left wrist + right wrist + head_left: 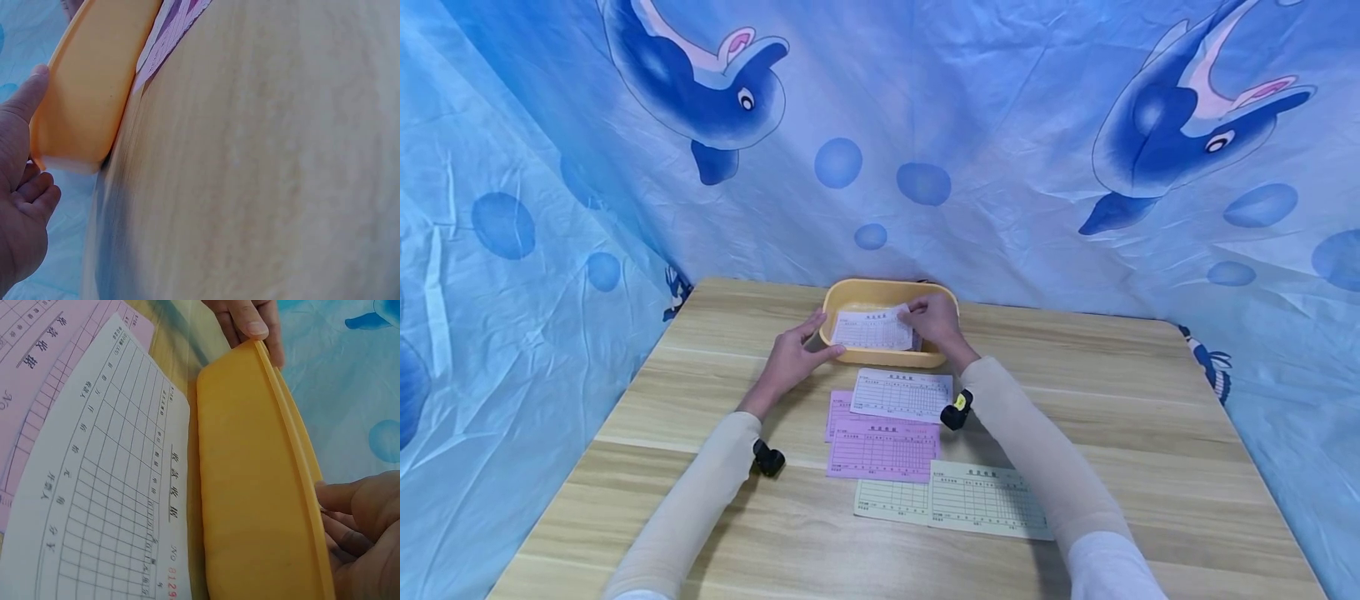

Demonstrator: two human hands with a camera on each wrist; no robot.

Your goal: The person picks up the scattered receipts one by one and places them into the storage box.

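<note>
A yellow tray [887,293] stands at the table's far edge with a white printed slip [872,332] lying in it. My left hand [808,342] holds the tray's left end, its thumb against the rim [34,78]. My right hand [925,315] reaches into the tray and pinches the slip's upper right corner. In the right wrist view the tray wall [250,487] fills the middle. There the right hand's fingers [356,506] sit just past the rim, and the left hand's fingers [253,325] hold the far end.
In front of the tray lie a white form [901,393], pink forms [880,448] and cream forms [955,498], overlapping on the wooden table [1150,433]. A blue dolphin-print cloth [1000,167] hangs behind and at both sides. A small black camera is strapped to each wrist.
</note>
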